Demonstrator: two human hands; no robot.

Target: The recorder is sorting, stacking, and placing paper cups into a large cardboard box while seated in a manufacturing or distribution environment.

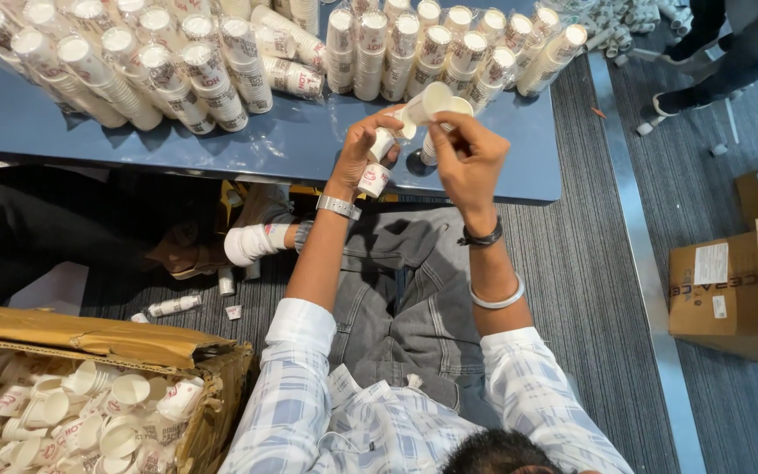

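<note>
Nearest the camera, at lower left, an open cardboard box [160,351] holds loose paper cups [125,412]. Above the lap, the left hand [363,145] grasps a short stack of small cups [377,162], fingers curled round it. Just beside it, the right hand [467,158] pinches a single white cup [427,101] over the blue table [291,145] edge. Farther back, wrapped sleeves of cups [177,75] lie across the table.

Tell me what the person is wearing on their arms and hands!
Both arms have white-and-blue checked shirt sleeves rolled up to the elbows. The left hand has a silver metal watch on its wrist. The right hand has a dark band at the wrist and a pale bangle farther up the forearm. No gloves.
</note>
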